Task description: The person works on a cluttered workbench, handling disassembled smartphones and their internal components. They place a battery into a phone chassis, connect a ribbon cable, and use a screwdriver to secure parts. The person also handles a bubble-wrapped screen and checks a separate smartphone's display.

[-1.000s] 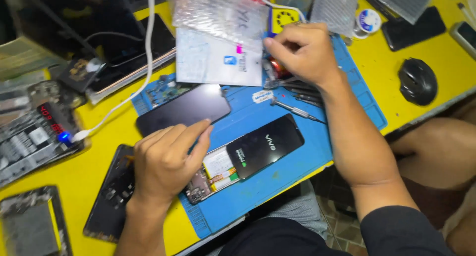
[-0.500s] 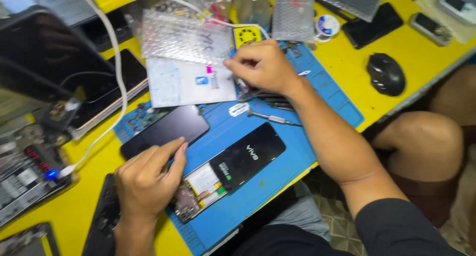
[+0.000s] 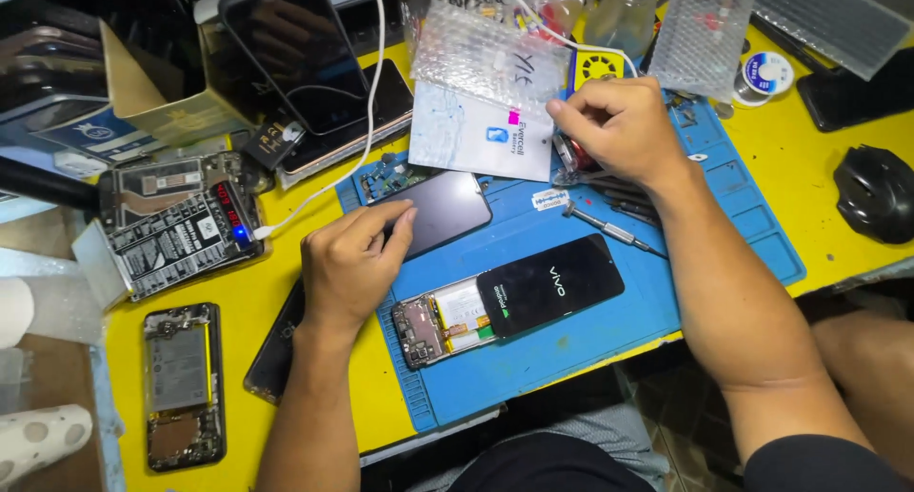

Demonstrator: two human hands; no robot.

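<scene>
My left hand (image 3: 350, 263) lies flat, fingers loose, on the blue mat (image 3: 609, 330) touching a dark screen (image 3: 446, 211). My right hand (image 3: 624, 130) pinches something small I can't make out, above the open phone (image 3: 509, 297)

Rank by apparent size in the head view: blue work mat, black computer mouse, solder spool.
1. Blue rubber work mat, by far the largest.
2. Black oval computer mouse.
3. Small round solder spool, the smallest.

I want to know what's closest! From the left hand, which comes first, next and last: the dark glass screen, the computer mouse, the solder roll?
Seen from the head camera, starting at the left hand:
1. Dark glass screen, under its fingertips on the blue mat.
2. Solder roll, far back on the right.
3. Computer mouse, at the right edge of the table.
</scene>
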